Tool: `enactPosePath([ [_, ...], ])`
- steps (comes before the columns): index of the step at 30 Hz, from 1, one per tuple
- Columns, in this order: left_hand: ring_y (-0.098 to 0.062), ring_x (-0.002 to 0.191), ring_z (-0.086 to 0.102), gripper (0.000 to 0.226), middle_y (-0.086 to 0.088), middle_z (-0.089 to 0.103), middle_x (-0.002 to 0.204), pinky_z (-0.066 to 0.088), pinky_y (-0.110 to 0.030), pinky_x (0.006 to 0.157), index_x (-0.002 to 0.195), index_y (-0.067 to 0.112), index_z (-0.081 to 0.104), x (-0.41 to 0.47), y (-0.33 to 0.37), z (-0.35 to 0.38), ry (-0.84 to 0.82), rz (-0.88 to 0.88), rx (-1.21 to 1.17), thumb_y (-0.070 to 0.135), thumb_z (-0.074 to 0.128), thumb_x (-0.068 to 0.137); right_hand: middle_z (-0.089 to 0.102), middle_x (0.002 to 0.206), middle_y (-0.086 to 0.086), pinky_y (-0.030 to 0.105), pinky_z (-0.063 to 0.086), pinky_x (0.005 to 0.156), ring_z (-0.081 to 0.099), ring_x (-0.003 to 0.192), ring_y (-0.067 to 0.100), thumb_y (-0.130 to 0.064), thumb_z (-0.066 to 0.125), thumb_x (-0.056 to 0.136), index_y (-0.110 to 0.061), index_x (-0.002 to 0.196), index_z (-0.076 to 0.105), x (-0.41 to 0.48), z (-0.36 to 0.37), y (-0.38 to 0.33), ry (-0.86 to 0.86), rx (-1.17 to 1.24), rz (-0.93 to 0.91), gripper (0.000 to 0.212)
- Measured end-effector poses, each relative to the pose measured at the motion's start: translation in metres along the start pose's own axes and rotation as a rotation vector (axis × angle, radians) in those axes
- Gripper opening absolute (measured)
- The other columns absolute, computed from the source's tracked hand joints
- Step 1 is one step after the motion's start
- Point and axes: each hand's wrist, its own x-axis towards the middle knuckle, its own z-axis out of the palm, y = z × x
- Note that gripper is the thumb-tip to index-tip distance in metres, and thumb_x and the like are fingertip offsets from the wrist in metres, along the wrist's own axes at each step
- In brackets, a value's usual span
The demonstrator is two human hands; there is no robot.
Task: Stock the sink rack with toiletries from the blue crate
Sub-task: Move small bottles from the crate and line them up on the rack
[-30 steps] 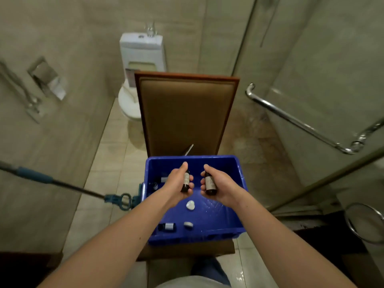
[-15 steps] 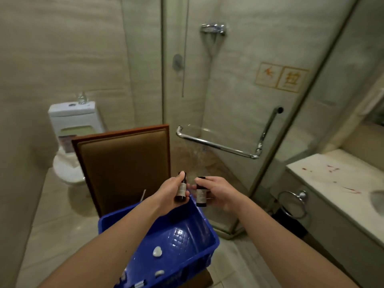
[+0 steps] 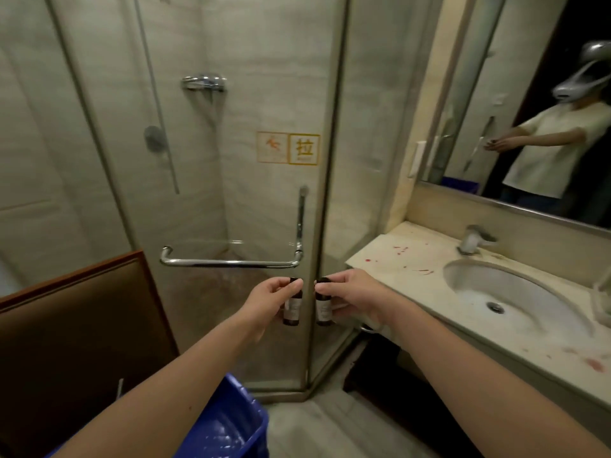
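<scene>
Sink [image 3: 496, 285], rack not visible; blue crate [image 3: 244, 421] well left of it. Left hand [image 3: 267, 305] pinches dark bottle [image 3: 291, 310], right hand [image 3: 353, 297] pinches second bottle [image 3: 323, 309], both just left of sink. Risk: light fingertip holds, bottles bump and drop.

A person whose left hand [image 3: 267, 302], right hand [image 3: 355, 297] and forearms [image 3: 185, 375] are bare. The mirror [image 3: 515, 61] shows a loose cream short-sleeved T-shirt [image 3: 545, 153], dark trousers [image 3: 525, 201] and a glossy white headset [image 3: 577, 79].

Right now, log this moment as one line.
stage: pre-placement | left hand: grips left brown bottle | right hand: grips right brown bottle | blue crate: below-left | sink: at right
</scene>
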Motion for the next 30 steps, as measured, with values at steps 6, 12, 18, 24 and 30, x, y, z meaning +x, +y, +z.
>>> enactPosePath([
  [6,-0.011,0.079,0.070,0.014,-0.002,0.074,0.091,0.054,-0.025,0.061,0.101,0.013,0.069,0.039,0.020,0.097,-0.123,0.093,0.059,0.021,0.068,0.089,0.075,0.094,0.008,0.026,0.060,0.071,0.072,0.077,0.016,-0.017,0.073,0.087,-0.009,0.106,0.073,-0.031,-0.103,0.008,0.141,-0.051,-0.052,0.020],
  [12,-0.008,0.083,0.069,0.016,-0.001,0.074,0.094,0.056,-0.023,0.072,0.102,0.014,0.071,0.070,0.033,0.195,-0.180,0.146,0.129,0.019,0.072,0.086,0.076,0.093,0.006,0.034,0.060,0.079,0.072,0.087,0.018,-0.015,0.077,0.082,-0.018,0.088,0.072,-0.053,-0.199,0.027,0.253,-0.095,-0.048,0.009],
  [18,-0.010,0.093,0.068,0.024,0.004,0.074,0.100,0.053,-0.023,0.074,0.108,0.019,0.072,0.089,0.043,0.279,-0.263,0.235,0.270,0.025,0.073,0.085,0.074,0.087,0.001,0.025,0.059,0.070,0.069,0.080,0.009,-0.010,0.078,0.080,-0.014,0.090,0.073,-0.078,-0.278,0.045,0.323,-0.117,-0.057,0.012],
  [24,-0.012,0.096,0.068,0.015,0.007,0.072,0.103,0.049,-0.022,0.073,0.100,0.027,0.071,0.101,0.053,0.348,-0.370,0.314,0.401,0.027,0.073,0.086,0.074,0.097,0.005,0.027,0.059,0.069,0.071,0.087,0.012,-0.014,0.081,0.077,-0.011,0.103,0.074,-0.106,-0.341,0.058,0.413,-0.160,-0.031,0.027],
  [30,-0.011,0.090,0.067,0.012,0.012,0.073,0.093,0.051,-0.028,0.082,0.093,0.034,0.071,0.119,0.067,0.414,-0.476,0.421,0.597,0.028,0.074,0.084,0.075,0.091,0.004,0.029,0.060,0.072,0.072,0.088,0.017,-0.015,0.081,0.078,-0.016,0.091,0.074,-0.135,-0.392,0.066,0.537,-0.263,0.033,0.015],
])
